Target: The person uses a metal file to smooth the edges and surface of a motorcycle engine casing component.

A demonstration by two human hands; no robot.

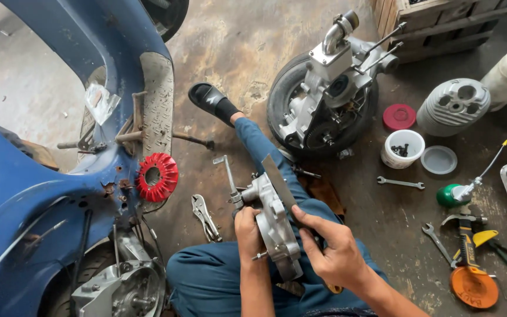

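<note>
I sit on the workshop floor with a grey metal engine cover [277,226] resting on my lap. My left hand [247,232] grips its left edge and steadies it. My right hand [330,243] holds a flat metal file [278,179] whose blade lies across the upper face of the cover. A kick lever [228,170] sticks out from the top of the cover.
A blue scooter body [42,194] with a red fan [157,176] fills the left. Locking pliers [205,216] lie beside my knee. An engine on a wheel [324,100] stands ahead. Right: a white tub of bolts [403,148], spanners [401,183], hammer [466,235], oil can [459,192], cylinder head [454,105].
</note>
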